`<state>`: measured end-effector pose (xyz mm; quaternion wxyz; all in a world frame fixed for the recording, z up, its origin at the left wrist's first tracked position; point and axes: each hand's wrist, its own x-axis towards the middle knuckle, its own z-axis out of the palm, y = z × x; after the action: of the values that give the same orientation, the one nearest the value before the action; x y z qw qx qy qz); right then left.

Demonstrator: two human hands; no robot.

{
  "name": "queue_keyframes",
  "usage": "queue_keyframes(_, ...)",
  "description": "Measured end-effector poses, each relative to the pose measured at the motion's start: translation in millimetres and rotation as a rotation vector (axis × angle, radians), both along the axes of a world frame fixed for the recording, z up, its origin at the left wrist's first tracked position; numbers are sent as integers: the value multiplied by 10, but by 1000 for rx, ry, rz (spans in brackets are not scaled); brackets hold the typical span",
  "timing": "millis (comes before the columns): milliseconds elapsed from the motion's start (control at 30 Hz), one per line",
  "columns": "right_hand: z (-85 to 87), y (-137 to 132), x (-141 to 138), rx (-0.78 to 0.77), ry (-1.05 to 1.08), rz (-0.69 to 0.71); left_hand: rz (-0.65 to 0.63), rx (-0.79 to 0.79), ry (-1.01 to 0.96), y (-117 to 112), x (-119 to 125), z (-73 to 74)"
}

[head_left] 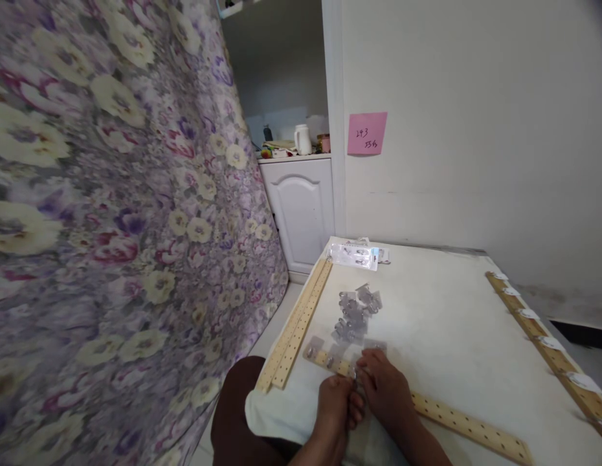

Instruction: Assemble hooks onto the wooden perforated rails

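Note:
A pale wooden strip with rows of holes (pixel 468 424) lies across the near part of the table. Both my hands meet over its left half. My left hand (pixel 336 402) is closed at the strip's near edge, its fingers curled; whatever they hold is hidden. My right hand (pixel 386 387) is closed too, fingertips pinched by a small metal piece on the strip that I cannot make out fully. Left of my hands, clear plastic plates with metal hooks (pixel 331 360) sit along the strip. Beyond them lies a loose pile of similar clear plates with hooks (pixel 352 318).
Two perforated wooden strips (pixel 298 323) lie along the table's left edge. Another strip with white pieces (pixel 538 336) runs along the right edge. Clear packaging (pixel 354 255) lies at the back. A floral curtain (pixel 136 226) hangs left; a white cabinet (pixel 303 210) stands behind.

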<state>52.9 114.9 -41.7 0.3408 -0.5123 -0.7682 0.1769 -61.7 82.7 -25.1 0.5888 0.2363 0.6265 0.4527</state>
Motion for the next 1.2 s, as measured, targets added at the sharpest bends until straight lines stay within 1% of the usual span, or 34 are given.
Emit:
queue_keyframes(300,27,-8,-16,1,-34,1,-1,-6,7,6,12,3)
queue_keyframes(667,-63,-10,-36,129,-81,-44,-13,0,31,7,16,-3)
queue_keyframes(867,-84,-11,-33,120,-94,-44,-14,9,51,8,28,-26)
queue_keyframes(1200,-23,-50,-44,100,-120,-53,-7,-1,97,14,42,-39)
